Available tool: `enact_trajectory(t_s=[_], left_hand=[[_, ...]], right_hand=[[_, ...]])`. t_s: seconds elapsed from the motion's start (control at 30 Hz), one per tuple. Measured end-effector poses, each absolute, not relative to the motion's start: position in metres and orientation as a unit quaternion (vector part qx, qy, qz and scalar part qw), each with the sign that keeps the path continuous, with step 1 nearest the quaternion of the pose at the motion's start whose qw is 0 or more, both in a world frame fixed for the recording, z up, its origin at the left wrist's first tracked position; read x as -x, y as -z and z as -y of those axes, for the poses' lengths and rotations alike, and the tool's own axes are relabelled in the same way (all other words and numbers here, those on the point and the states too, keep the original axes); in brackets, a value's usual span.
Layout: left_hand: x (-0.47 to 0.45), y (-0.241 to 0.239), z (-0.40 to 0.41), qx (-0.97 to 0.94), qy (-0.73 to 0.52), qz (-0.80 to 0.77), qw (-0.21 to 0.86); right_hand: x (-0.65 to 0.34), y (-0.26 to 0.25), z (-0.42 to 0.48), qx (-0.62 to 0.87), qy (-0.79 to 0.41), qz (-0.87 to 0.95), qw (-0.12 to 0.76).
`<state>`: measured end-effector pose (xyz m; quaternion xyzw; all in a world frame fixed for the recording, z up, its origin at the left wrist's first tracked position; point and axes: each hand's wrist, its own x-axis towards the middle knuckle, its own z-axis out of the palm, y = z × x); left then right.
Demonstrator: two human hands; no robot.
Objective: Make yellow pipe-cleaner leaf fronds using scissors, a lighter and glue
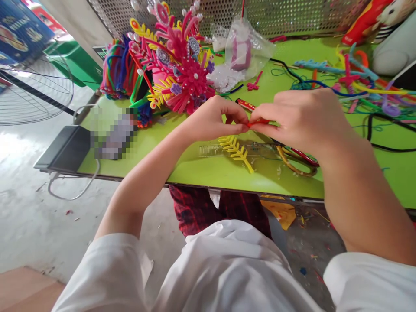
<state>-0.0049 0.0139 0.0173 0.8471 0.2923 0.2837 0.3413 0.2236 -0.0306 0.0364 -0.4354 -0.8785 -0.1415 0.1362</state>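
Above the green tabletop, my left hand [224, 119] and my right hand [302, 117] meet fingertip to fingertip. Both are closed in a pinch on a short red pipe cleaner [249, 125], mostly covered by the fingers. Just below them lies a yellow pipe-cleaner sprig [238, 151] with leaf-like branches, across a clear ruler [208, 151]. Behind the fingertips shows a red stick-like tool [244, 104], partly hidden by my right hand. Under that hand's wrist rests a tan looped handle [287, 162]; the rest of it is hidden.
A pink and yellow pipe-cleaner flower arrangement [195, 76] stands at the back left, beside bundled pipe cleaners [118, 71]. A plastic bag [260, 47] holds a purple item. Loose pipe cleaners [360, 82] pile up at right. A dark box [66, 149] sits at the left edge.
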Motion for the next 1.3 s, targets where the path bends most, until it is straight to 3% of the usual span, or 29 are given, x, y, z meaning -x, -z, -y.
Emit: enact_trajectory(t_s=[0.13,0.43,0.7,0.93,1.13,1.3], left_hand=[[0.005,-0.019,-0.015,-0.834,-0.28,-0.295,0.373],[-0.007,-0.015,-0.005,-0.658,-0.447,-0.353,0.493],[-0.031,-0.024,0.014,-0.555,-0.46,-0.451,0.527],[-0.011,-0.021,-0.001,-0.582,-0.428,-0.308,0.619],[0.012,-0.038,-0.006,-0.701,-0.367,-0.321,0.521],[0.021,-0.051,0.001,-0.781,-0.303,-0.334,0.432]], right_hand=[[-0.225,-0.036,0.032,0.427,0.147,0.881,0.141],[-0.208,-0.029,0.032,0.468,0.088,0.819,0.32],[-0.188,-0.02,0.031,0.537,0.181,0.767,0.301],[-0.199,-0.019,0.029,0.458,0.142,0.775,0.411],[-0.212,-0.022,0.028,0.336,0.068,0.842,0.417],[-0.211,-0.028,0.037,0.407,0.061,0.86,0.301]])
